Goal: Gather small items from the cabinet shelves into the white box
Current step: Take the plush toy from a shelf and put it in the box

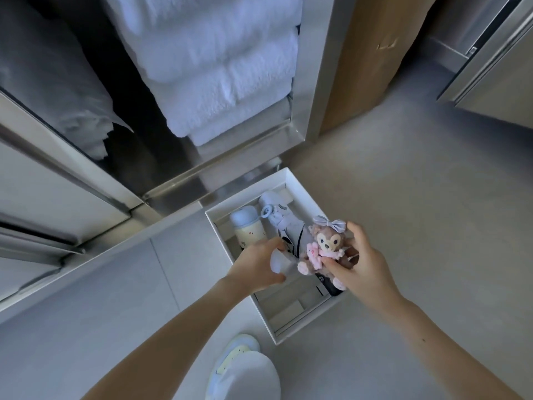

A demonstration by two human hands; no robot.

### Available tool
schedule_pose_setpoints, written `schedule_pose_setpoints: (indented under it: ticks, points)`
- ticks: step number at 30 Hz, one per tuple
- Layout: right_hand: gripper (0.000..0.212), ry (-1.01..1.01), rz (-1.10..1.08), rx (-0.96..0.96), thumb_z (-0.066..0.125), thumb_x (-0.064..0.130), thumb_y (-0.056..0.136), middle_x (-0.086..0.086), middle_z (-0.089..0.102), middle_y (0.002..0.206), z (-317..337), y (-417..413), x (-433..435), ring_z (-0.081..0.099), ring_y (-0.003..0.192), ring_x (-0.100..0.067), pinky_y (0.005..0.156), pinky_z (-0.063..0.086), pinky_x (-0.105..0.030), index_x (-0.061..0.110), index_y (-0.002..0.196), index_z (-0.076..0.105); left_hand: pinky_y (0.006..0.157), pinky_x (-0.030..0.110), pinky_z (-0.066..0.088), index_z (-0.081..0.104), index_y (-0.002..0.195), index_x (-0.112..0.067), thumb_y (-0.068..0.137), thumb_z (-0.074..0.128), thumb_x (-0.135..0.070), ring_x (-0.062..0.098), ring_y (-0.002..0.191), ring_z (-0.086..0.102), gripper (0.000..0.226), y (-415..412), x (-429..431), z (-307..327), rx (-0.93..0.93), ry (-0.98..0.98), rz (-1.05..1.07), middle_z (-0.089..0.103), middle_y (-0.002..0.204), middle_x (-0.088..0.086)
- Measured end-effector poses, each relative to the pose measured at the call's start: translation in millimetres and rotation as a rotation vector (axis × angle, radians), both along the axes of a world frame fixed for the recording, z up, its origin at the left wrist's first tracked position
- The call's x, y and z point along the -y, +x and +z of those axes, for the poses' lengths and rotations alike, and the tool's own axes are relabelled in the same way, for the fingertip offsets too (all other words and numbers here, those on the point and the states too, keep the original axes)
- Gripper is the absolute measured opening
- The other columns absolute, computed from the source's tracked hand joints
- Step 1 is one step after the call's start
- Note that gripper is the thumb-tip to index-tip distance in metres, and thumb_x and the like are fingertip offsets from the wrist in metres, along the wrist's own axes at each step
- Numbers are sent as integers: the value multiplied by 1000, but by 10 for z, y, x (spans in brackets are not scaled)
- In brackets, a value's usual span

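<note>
The white box [300,194] sits on the floor in front of the cabinet. Inside lie a small bottle with a pale blue cap [248,226], a light blue fabric item with a ring [277,213] and a white garment with dark trim [295,241]. My left hand [256,262] is over the box, closed around a small pale cylindrical container [281,262]. My right hand [360,261] holds a brown plush bear toy [323,246] with a pink outfit and a striped bow, just above the box's right side. A dark object under the toy is mostly hidden.
The open metal cabinet [219,160] stands behind the box, with stacked white towels [219,70] on its shelf and bagged white linen [72,111] at left. A brown cardboard panel [369,59] leans at right. My shoe [242,370] is near the box's front corner.
</note>
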State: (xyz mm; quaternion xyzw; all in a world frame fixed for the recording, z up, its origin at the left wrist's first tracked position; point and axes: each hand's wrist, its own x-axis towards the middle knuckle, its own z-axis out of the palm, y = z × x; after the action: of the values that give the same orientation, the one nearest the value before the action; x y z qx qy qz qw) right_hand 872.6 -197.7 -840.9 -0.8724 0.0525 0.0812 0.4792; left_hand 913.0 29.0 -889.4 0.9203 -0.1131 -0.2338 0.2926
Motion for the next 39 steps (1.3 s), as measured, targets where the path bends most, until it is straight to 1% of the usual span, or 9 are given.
schedule_pose_setpoints:
  ticks: [5,11,15,17,21,27,30,35,39]
  points:
    - [59,27,-62,47,79,30,77,16,71,103,22,3,20,69,88,-5,75,54,-28,39,125,46,70,35,52,48,115,-29,66,75,-28,22,84,58,56,-5,45,-53,-12,104,-140,55,101,-3]
    - [60,69,-121,92,79,16,79,18,72,101,56,19,44,69,83,-3,69,49,-14,35,126,47,76,36,52,46,122,-33,69,70,-25,22,96,55,59,-58,4,-119,-49,127,-228,53,115,-5]
    - [60,78,-174,127,78,13,80,13,73,103,36,8,10,69,83,-2,70,47,-11,30,128,47,63,27,41,47,116,-34,68,75,-25,16,79,50,56,-40,-8,-92,-60,40,-180,45,94,-14]
    - [60,99,-206,142,78,10,80,11,73,103,33,6,-14,69,84,-1,70,46,-8,29,128,47,61,27,39,48,113,-33,67,76,-23,16,77,50,55,-22,4,-80,-72,28,-210,46,96,-11]
    - [60,146,-233,143,77,7,80,12,74,98,68,7,-45,69,83,-2,71,47,-9,28,128,47,65,29,45,47,112,-35,66,78,-25,17,81,52,56,-3,8,-106,-105,49,-274,47,110,-4]
    - [59,172,-258,159,75,5,81,16,74,95,111,-14,-20,68,81,-2,71,47,-10,29,126,47,76,36,51,47,120,-35,69,77,-22,20,95,52,60,14,29,-169,-141,142,-319,48,114,-2]
    - [58,170,-255,163,75,5,81,16,74,94,122,-24,-12,68,80,-3,71,48,-11,29,126,48,81,30,48,53,121,-34,72,74,-18,16,101,55,56,10,11,-190,-110,21,-240,55,110,-7]
    - [57,170,-256,164,75,6,81,13,74,93,137,-29,-31,68,79,-6,69,49,-13,32,123,48,91,25,49,66,108,-26,71,78,-13,4,97,60,41,-80,-138,-18,83,-337,111,66,105,-13]
    - [57,154,-217,148,75,7,81,13,74,95,115,-57,-77,68,77,-5,68,48,-13,33,124,47,89,10,42,66,107,-29,68,83,-19,-5,100,58,44,-185,-325,170,267,-408,331,65,109,-21]
